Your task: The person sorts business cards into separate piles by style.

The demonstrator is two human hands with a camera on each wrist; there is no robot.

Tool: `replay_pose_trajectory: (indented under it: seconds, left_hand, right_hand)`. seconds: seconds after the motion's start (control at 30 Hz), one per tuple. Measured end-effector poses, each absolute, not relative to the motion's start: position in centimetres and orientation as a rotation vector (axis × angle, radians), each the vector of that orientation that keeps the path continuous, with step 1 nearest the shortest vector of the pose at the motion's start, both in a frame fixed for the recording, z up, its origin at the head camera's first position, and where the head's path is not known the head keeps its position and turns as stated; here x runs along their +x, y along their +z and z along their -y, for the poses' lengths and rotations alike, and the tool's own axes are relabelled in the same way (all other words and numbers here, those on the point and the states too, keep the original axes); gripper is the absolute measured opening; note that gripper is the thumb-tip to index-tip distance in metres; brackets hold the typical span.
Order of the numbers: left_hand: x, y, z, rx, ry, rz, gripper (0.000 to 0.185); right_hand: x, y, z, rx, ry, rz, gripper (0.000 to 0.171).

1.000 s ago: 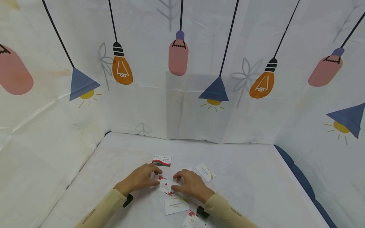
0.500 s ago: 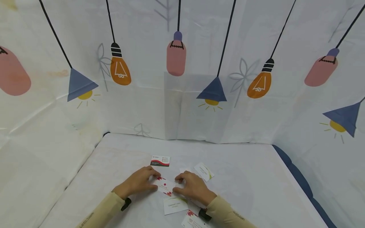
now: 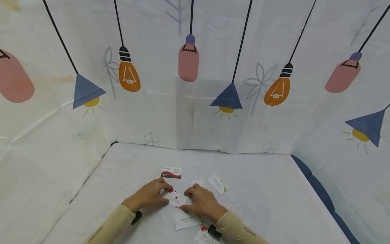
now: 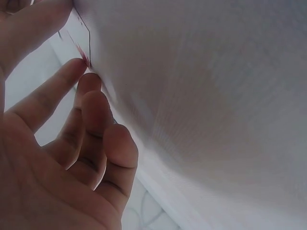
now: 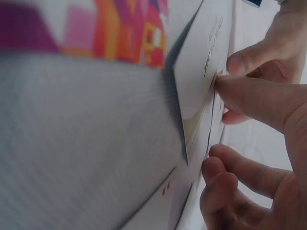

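The red-spotted card lay flat on the tabletop between the two hands, near the front edge and a little left of centre; the left hand came in from the left, palm down, its fingertips curled onto the card's left edge and pinching it with the thumb, as the left wrist view showed at the red corner; the right hand mirrored it from the right, fingers bent, forefinger and thumb closing on the card's right end; in the right wrist view a finger pressed against the card edges, the other fingers loosely curled below; both forearms in beige sleeves ran back toward the bottom of the frame, wrists low over the cloth, each with a black strap at the cuff.

Just under the right hand lay a white card with a green swoosh, partly covered by the wrist; nearer still, a card with red print lay at the lower edge; a small card peeked out just beyond the right fingers; a green-striped card sat tilted to the right of it; a red-and-black card lay apart behind the left hand; a lamp-printed cloth hung behind.
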State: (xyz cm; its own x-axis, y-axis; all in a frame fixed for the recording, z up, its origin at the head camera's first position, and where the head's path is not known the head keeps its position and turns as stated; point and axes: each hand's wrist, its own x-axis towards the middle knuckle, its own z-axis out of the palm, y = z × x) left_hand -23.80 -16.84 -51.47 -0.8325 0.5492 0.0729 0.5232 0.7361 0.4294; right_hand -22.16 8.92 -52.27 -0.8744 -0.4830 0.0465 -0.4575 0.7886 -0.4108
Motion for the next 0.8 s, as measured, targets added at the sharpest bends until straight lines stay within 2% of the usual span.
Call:
replay_pose_trajectory:
  seconds: [0.23, 0.8]
  left_hand:
    - [-23.82, -51.29, 16.68, 0.852, 0.699, -2.859, 0.044]
    - [-23.51, -51.46, 16.76, 0.854, 0.716, -2.902, 0.046]
  right_hand:
    - [-22.08, -52.16, -8.90, -0.797, -0.697, -2.903, 0.041]
    - [-22.15, -52.06, -8.71, -0.792, -0.752, -2.889, 0.042]
